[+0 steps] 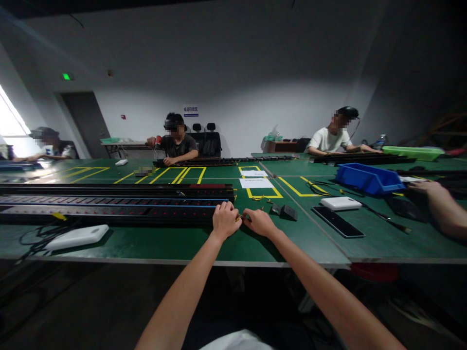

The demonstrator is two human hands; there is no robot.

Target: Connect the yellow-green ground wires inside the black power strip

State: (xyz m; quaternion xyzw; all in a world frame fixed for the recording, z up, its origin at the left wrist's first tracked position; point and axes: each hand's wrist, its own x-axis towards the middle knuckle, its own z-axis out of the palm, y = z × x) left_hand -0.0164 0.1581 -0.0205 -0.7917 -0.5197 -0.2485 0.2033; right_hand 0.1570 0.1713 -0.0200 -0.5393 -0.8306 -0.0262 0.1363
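A long black power strip assembly (116,204) lies across the green table (182,245), with rows of red-dotted sockets and a blue line along it. My left hand (225,219) is curled closed at the strip's right end. My right hand (260,222) is closed beside it, fingers pinched. Between the two hands shows a small yellowish piece (239,217), too small to name. Two small dark parts (284,211) lie just right of my right hand.
A white flat box (77,236) and black cables lie at the left front. A phone (337,221), a white box (341,202) and a blue bin (368,178) sit to the right. Another person's arm (443,206) reaches in at right. Three people sit across the tables.
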